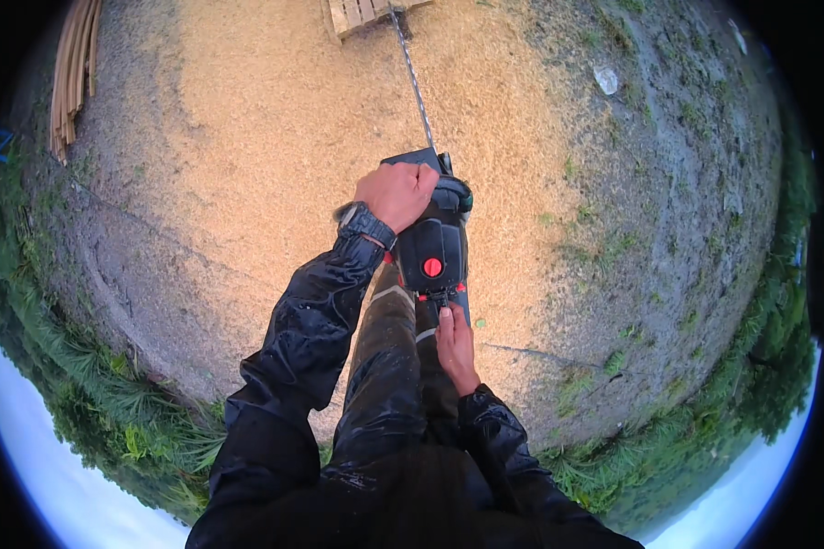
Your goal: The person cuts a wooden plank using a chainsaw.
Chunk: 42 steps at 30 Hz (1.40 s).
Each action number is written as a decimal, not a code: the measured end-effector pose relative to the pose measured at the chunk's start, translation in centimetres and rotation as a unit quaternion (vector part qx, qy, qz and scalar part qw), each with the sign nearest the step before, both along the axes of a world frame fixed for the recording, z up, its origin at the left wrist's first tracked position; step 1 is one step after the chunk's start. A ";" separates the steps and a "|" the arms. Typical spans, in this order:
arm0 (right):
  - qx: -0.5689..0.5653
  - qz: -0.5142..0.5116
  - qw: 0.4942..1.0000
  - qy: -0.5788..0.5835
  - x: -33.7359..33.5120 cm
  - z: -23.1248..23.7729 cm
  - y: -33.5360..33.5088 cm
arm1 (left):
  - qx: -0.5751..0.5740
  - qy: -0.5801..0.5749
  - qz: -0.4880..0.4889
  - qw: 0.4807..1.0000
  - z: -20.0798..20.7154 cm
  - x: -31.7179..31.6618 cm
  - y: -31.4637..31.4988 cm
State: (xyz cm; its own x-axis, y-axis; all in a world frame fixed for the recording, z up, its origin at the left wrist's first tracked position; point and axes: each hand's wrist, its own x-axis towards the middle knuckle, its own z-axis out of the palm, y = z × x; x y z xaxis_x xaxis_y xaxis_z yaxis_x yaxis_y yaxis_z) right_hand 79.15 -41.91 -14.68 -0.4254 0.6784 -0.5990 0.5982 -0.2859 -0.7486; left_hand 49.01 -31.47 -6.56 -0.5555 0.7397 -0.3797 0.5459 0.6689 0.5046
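Note:
A black chainsaw (435,240) with a round red button on top is in front of my legs. My left hand (398,194), a dark watch on its wrist, is closed round the front handle. At the saw's near end, my right hand (456,349) is closed on the rear handle, thumb on top and the other fingers partly hidden. The narrow guide bar with its chain (416,87) points away from me. Its far end lies against a pale slatted wooden piece (362,13) at the top edge, partly cut off by the picture.
Sawdust (284,119) covers the ground around the saw and my feet. Long wooden poles (75,73) lie at the far left. On the right, a whitish scrap (606,80) sits on muddy ground with grass tufts. Green plants (146,403) grow along the edge.

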 end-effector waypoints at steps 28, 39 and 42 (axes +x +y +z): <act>-0.074 -0.012 0.997 -0.035 -1.3 0.8 0.2 | -0.022 0.019 0.013 1.000 -1.0 -0.3 -0.2; -0.038 -0.019 0.999 -0.002 -0.7 0.3 0.0 | -0.010 0.014 0.002 1.000 -1.1 0.1 -0.2; -0.060 -0.029 0.998 0.006 -0.3 -0.5 0.2 | -0.007 0.016 -0.004 1.000 -1.5 0.4 0.1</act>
